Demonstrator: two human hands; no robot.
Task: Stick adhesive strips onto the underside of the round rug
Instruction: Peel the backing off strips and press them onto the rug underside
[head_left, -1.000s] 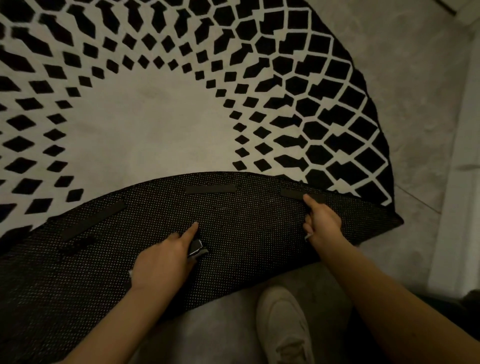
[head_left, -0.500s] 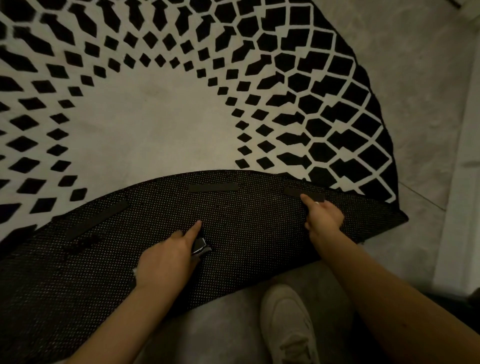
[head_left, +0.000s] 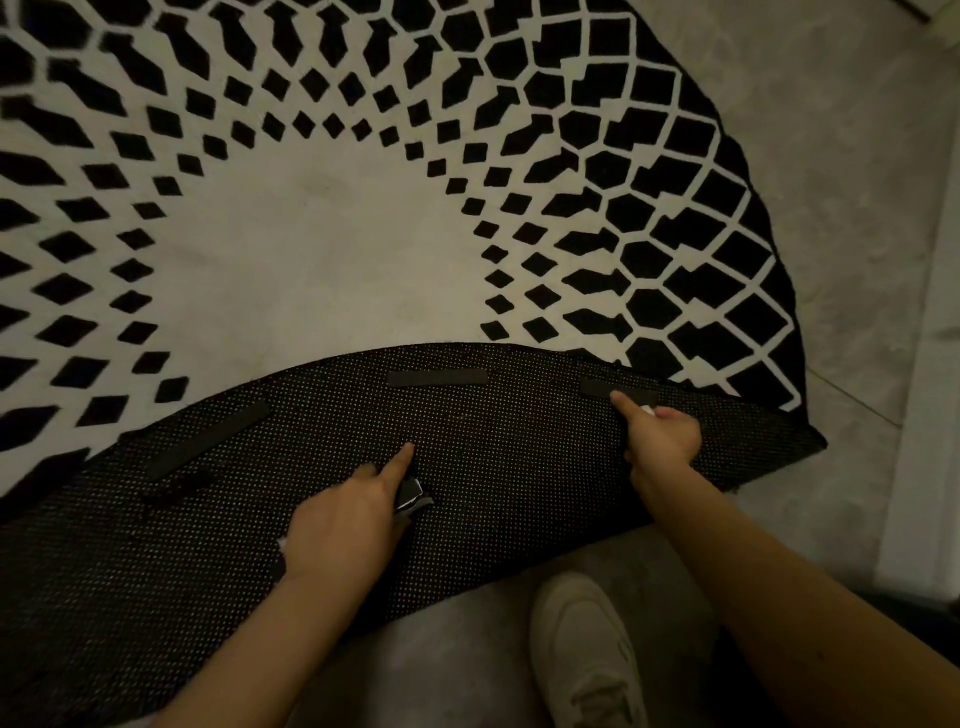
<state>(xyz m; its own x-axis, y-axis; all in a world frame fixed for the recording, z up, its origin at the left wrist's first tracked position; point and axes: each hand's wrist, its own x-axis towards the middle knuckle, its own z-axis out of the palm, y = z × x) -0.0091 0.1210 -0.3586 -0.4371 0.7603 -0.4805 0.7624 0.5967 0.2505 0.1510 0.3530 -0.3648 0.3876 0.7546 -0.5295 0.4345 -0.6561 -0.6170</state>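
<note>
Rug (head_left: 337, 270) fills most of the head view: a round rug with a pale centre ringed by black diamond shapes, lying on a grey floor (head_left: 852, 171). Its near edge is folded back over the top side, so the dark, dotted underside (head_left: 519, 467) faces up in a wide crescent across the lower half of the picture.

Three dark adhesive strips lie flat on that underside, near the fold line. The left strip (head_left: 208, 441) runs at a slant, the middle strip (head_left: 437, 378) lies almost level, and the right strip (head_left: 602, 387) sits close to the crescent's right end, partly covered by a finger.

The left hand (head_left: 348, 525) rests on the underside below the middle strip. Its index finger is stretched out with the tip touching the backing, and the other fingers are curled round a small crumpled bundle of dark and pale scraps (head_left: 413, 493) that pokes out beside the knuckles.

The right hand (head_left: 660, 441) has its index finger extended, the tip pressing on the right strip. The other fingers are curled in, and a small pale scrap (head_left: 648, 410) shows by the thumb; whether it is pinched I cannot tell.

Below the rug's edge, a pale shoe (head_left: 587, 649) stands on the floor between the two forearms.
</note>
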